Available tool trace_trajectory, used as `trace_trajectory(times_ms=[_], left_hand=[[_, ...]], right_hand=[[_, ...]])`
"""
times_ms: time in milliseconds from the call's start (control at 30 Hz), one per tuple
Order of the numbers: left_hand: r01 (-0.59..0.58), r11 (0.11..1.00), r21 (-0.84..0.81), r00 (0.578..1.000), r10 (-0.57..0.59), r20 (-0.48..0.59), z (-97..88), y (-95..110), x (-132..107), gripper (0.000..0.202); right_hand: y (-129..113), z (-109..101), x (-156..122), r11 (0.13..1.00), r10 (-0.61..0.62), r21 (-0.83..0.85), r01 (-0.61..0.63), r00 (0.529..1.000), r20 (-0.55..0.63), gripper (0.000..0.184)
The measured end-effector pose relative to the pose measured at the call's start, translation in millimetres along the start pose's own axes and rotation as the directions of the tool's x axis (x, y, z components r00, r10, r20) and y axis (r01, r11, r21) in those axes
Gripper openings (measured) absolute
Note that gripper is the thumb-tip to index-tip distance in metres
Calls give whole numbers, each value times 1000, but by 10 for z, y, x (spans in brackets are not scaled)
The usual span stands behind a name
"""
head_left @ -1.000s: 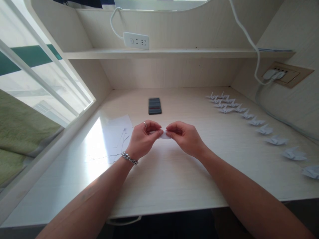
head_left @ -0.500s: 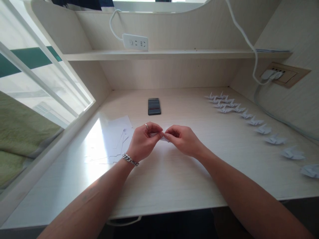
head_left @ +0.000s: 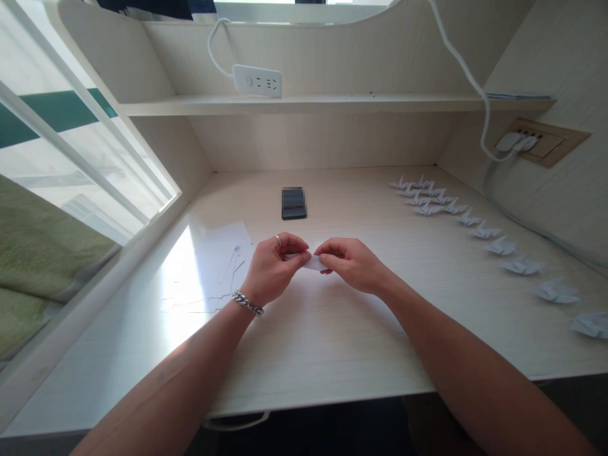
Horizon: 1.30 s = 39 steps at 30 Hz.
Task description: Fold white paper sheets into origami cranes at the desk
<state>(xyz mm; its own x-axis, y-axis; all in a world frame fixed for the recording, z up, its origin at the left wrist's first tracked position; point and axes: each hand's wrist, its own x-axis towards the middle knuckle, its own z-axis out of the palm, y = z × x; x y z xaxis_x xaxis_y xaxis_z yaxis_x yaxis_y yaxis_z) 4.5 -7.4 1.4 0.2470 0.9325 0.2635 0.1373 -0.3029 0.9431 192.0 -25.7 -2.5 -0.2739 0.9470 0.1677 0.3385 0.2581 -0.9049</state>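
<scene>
A small piece of folded white paper (head_left: 314,262) is pinched between my two hands over the middle of the desk. My left hand (head_left: 277,265), with a ring and a chain bracelet at the wrist, grips its left end between thumb and fingers. On the other side, the thumb and fingers of my right hand (head_left: 349,263) are closed on its right end. The hands partly cover the paper, so its full shape is hidden. Left of my left hand lie several loose white paper sheets (head_left: 213,259), partly in bright sunlight.
A dark phone (head_left: 294,204) lies beyond my hands. Several folded paper cranes (head_left: 484,231) form a line along the desk's right side. Above, a white power strip (head_left: 257,80) rests on the shelf (head_left: 332,104). Cables run to a wall socket (head_left: 546,142) at the right.
My right hand has shifted slightly to the right along the folded paper, and more of the paper shows between the hands. The left hand keeps its grip.
</scene>
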Motion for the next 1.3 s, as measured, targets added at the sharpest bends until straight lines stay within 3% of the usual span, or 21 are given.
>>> trace_trajectory(times_ms=[167,267,467,700,933,1100,1200,1300], left_hand=[[-6,996,92,988,-8,151,-49,19,-6,12],[25,998,61,979,-37,202,-75,43,2,10],[44,999,-4,975,-42,217,-106,91,34,11],[53,998,-15,983,-49,176,-125,66,44,13],[-1,999,54,986,-8,164,-53,5,16,17],[38,995,-97,999,-40,-19,-32,-31,43,29],[48,997,-62,998,-46,36,-16,-44,37,36],[47,998,-46,995,-43,90,3,-51,22,33]], right_hand=[[-22,11,-22,985,-37,-166,38,999,7,16],[-60,-15,-29,979,-22,-200,28,999,31,17],[-62,-66,-29,992,21,-129,-13,998,56,16],[-5,-54,-9,998,22,-56,-22,1000,-6,16],[-17,-4,-14,987,-14,-159,20,999,35,19],[34,52,33,999,13,42,-6,987,-158,20],[71,97,65,971,47,237,17,964,-261,23],[76,136,75,939,71,343,28,960,-272,27]])
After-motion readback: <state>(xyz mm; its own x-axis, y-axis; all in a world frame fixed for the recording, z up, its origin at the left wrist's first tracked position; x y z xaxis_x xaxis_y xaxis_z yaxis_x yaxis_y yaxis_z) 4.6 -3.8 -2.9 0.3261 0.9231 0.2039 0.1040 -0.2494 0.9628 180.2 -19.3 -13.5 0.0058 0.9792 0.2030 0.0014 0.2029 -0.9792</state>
